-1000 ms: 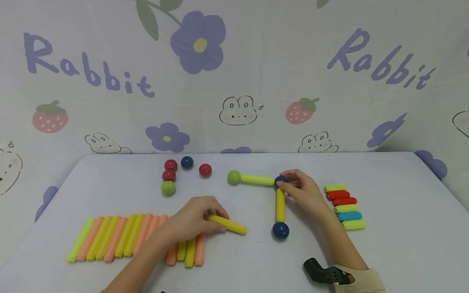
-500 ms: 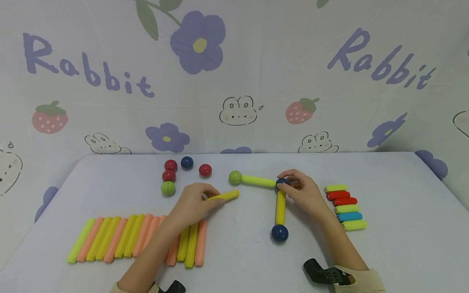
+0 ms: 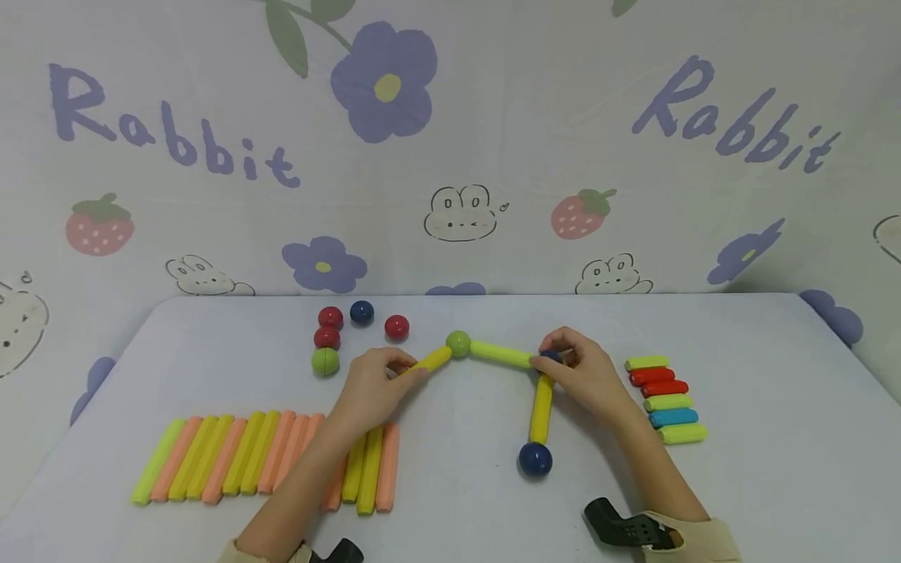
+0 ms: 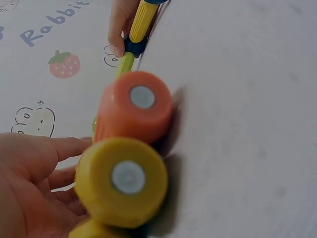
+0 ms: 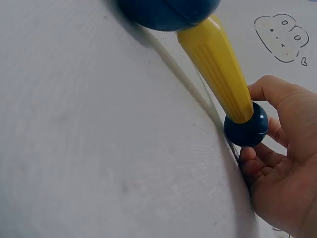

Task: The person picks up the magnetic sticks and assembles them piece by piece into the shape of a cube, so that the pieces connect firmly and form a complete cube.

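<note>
Left hand: It pinches 1 long yellow stick with thumb and fingers, and the front tip pokes out free, likely so it can meet a ball.
Long yellow stick: It slants away from the person, and its tip is right by the green ball. They look like they touch, but I can't be sure.
Right hand: Its thumb and fingers grip the corner blue ball, most likely so that ball won't slide.
Order: From the green ball comes a lime stick, then the corner blue ball, then another yellow stick, then the end blue ball, all on the white table.
Long stick row: Lime, orange and yellow ones lie side by side on the left, perhaps for easy picking. The left arm hides some.
Silver spots: 2 stick ends show them up close. Maybe they are magnets.
Loose balls: 3 red, 1 green and 1 blue sit at the back left, out of the way.
Short sticks: 6 lie on the right, maybe sorted by size.
</note>
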`<action>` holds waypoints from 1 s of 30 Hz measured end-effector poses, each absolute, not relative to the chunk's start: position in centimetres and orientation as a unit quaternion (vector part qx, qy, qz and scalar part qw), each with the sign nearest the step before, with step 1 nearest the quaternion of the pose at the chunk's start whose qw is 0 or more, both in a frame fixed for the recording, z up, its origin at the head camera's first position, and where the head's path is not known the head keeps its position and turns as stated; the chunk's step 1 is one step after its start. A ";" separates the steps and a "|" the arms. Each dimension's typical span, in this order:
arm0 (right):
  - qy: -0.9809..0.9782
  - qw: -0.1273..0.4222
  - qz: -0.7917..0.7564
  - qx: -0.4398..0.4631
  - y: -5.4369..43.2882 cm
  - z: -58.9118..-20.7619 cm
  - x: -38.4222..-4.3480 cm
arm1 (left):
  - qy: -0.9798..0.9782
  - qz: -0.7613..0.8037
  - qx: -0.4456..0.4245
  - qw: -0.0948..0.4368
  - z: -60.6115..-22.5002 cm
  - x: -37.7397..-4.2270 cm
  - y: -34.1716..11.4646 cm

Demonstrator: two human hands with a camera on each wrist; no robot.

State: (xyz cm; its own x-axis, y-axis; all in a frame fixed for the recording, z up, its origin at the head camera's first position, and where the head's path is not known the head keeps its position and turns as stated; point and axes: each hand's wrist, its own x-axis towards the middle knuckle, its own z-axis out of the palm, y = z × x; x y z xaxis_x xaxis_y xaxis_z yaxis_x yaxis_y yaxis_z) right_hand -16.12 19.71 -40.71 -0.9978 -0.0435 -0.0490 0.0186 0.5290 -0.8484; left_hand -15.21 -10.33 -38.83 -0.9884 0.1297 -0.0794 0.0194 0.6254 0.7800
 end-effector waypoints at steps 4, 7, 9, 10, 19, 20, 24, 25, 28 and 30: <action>0.885 0.036 -0.464 -0.023 19.7 -40.5 -16.1 | 0.897 0.434 0.036 0.073 -38.8 -15.3 -10.4; 0.895 0.044 -0.443 -0.039 19.7 -40.3 -16.2 | 0.894 0.439 0.031 0.085 -38.7 -15.2 -10.3; 0.901 0.053 -0.427 -0.049 19.7 -40.0 -16.1 | 0.891 0.443 0.028 0.095 -38.5 -15.1 -10.2; 0.904 0.057 -0.420 -0.055 19.7 -39.8 -16.1 | 0.890 0.445 0.027 0.100 -38.5 -15.0 -10.1; 0.909 0.093 -0.390 -0.111 19.5 -39.1 -15.9 | 0.892 0.435 0.045 0.112 -38.4 -14.9 -9.7; 0.909 0.094 -0.388 -0.116 19.4 -39.1 -15.9 | 0.893 0.431 0.049 0.115 -38.4 -14.9 -9.7; 0.908 0.092 -0.384 -0.139 18.8 -39.2 -15.8 | 0.894 0.425 0.066 0.128 -38.2 -14.8 -9.7; 0.908 0.091 -0.385 -0.142 18.6 -39.2 -15.8 | 0.893 0.426 0.068 0.132 -38.3 -14.8 -9.7; 0.907 0.087 -0.385 -0.149 18.0 -39.3 -15.7 | 0.887 0.434 0.077 0.140 -38.4 -14.7 -9.8; 0.907 0.084 -0.383 -0.151 17.5 -39.4 -15.6 | 0.883 0.438 0.084 0.144 -38.5 -14.7 -9.8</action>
